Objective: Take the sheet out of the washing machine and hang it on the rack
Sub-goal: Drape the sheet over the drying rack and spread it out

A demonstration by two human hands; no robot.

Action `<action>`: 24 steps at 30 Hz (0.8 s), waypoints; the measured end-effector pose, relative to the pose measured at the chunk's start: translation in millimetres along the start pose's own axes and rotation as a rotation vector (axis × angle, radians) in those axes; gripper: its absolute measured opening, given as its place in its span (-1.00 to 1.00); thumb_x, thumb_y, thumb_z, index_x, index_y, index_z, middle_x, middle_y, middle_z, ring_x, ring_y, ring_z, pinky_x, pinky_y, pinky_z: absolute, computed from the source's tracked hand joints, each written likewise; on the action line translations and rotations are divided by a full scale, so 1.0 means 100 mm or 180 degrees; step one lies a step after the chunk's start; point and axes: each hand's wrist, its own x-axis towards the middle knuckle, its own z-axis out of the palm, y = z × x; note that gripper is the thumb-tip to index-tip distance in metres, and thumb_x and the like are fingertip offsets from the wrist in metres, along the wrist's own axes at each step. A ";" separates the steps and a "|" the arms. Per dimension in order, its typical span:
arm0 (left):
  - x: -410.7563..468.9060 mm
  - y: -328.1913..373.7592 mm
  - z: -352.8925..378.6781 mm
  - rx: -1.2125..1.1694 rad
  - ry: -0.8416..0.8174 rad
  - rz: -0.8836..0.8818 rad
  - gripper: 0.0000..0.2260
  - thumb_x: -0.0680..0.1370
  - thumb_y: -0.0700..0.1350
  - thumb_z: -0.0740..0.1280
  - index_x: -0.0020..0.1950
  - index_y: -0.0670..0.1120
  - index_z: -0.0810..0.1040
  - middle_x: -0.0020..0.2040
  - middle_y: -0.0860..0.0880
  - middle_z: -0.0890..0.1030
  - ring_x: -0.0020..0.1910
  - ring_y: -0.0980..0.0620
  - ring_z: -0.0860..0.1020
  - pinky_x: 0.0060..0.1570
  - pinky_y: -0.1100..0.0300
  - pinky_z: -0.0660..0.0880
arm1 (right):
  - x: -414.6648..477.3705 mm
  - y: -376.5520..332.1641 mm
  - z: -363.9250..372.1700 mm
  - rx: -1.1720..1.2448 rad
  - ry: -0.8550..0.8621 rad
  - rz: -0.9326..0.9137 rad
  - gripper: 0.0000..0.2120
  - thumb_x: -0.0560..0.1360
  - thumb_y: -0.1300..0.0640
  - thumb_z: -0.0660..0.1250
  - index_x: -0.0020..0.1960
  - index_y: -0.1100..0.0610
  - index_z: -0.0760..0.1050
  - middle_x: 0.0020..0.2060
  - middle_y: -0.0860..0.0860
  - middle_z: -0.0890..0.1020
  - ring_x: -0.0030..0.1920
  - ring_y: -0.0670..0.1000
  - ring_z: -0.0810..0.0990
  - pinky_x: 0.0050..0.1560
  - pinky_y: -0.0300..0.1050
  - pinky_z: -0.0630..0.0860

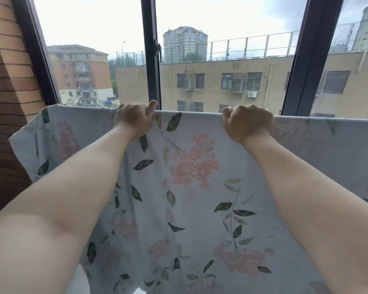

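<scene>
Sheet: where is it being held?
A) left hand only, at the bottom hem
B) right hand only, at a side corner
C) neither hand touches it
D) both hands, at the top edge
D: the left hand and the right hand both curl over the top edge of the sheet, and the fabric hangs down below them.

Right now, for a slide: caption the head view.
Left hand and right hand grip the floral sheet along its top edge.

Sheet point(200, 187) before window point(221, 49) — brick wall point(11, 81) left.
</scene>
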 end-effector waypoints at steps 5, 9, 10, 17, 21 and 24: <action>0.07 -0.69 -0.03 0.0050 -0.0027 -0.0319 -0.40 0.71 0.15 -0.11 -0.03 -0.17 0.61 0.12 -0.30 0.63 0.18 -0.27 0.52 0.30 -0.10 0.31 | -0.01 -0.07 -0.05 -0.0027 -0.0063 0.0256 -0.54 0.62 -0.07 -0.03 -0.22 0.14 0.49 -0.17 0.20 0.63 -0.24 0.15 0.43 -0.12 -0.04 0.31; 0.05 -0.83 -0.06 0.0004 -0.0016 -0.0203 -0.40 0.72 0.12 -0.11 0.12 -0.19 0.64 0.17 -0.30 0.62 0.22 -0.26 0.51 0.31 -0.06 0.24 | -0.03 -0.35 -0.11 -0.0157 -0.0147 0.0665 -0.55 0.61 -0.06 -0.05 -0.22 0.16 0.45 -0.20 0.19 0.58 -0.20 0.15 0.44 0.11 0.09 0.34; 0.06 -0.86 -0.06 0.0011 0.0009 -0.0111 -0.41 0.71 0.12 -0.11 0.11 -0.17 0.65 0.16 -0.28 0.63 0.20 -0.24 0.52 0.29 -0.05 0.24 | -0.03 -0.51 -0.13 -0.0218 -0.0171 0.0763 -0.55 0.61 -0.05 -0.06 -0.21 0.17 0.45 -0.23 0.17 0.55 -0.20 0.15 0.45 0.20 0.14 0.33; 0.08 -0.89 -0.05 0.0064 -0.0125 0.0450 -0.40 0.69 0.15 -0.19 0.07 -0.03 0.63 0.05 -0.12 0.67 0.08 -0.15 0.57 0.21 -0.07 0.32 | 0.08 -2.24 -0.05 0.0248 -0.0560 -0.0056 -0.59 0.66 0.04 -0.07 -0.04 0.12 0.52 -0.01 0.18 0.66 -0.10 0.16 0.54 0.02 0.07 0.37; 0.13 -1.17 -0.12 -0.0116 -0.0246 0.0588 -0.48 0.70 0.13 -0.13 -0.01 0.00 0.59 0.05 -0.09 0.67 0.07 -0.12 0.57 0.22 -0.05 0.30 | 0.10 -2.58 0.04 0.0116 -0.0311 0.0017 -0.53 0.67 0.00 -0.06 -0.02 0.15 0.59 -0.01 0.18 0.68 -0.01 0.18 0.61 0.08 0.04 0.40; 0.10 -1.54 -0.19 -0.0184 -0.0174 0.0679 -0.53 0.71 0.14 -0.11 -0.14 0.01 0.48 -0.05 -0.03 0.63 -0.02 -0.10 0.52 0.17 -0.01 0.32 | 0.11 -2.61 0.06 0.0077 -0.0320 0.0129 -0.52 0.66 -0.01 -0.06 -0.06 0.16 0.58 -0.03 0.19 0.67 -0.04 0.18 0.59 0.03 0.01 0.36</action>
